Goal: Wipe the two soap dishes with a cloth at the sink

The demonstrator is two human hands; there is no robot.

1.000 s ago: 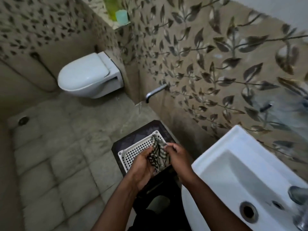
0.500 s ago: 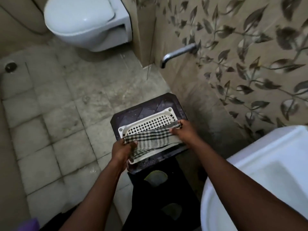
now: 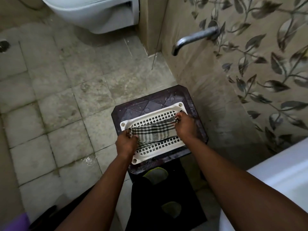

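Observation:
A white perforated soap dish (image 3: 155,147) lies flat on a dark plastic stool (image 3: 145,104). A green-and-white checked cloth (image 3: 153,132) is stretched across the dish from left to right. My left hand (image 3: 125,142) pinches the cloth's left end at the dish's left edge. My right hand (image 3: 184,125) pinches the right end near the dish's far right corner. The cloth rests on the grid between my hands. I see only one soap dish.
The white sink (image 3: 275,184) sits at the lower right. A metal wall tap (image 3: 191,38) sticks out above the stool. A white toilet (image 3: 93,12) hangs at the top. The tiled floor (image 3: 50,97) is wet, with a drain (image 3: 3,45) at far left.
The bunched cloth has been pulled open and spread across the dish; my hands moved apart to its two ends. The view tilted down, so the sink slid to the right edge.

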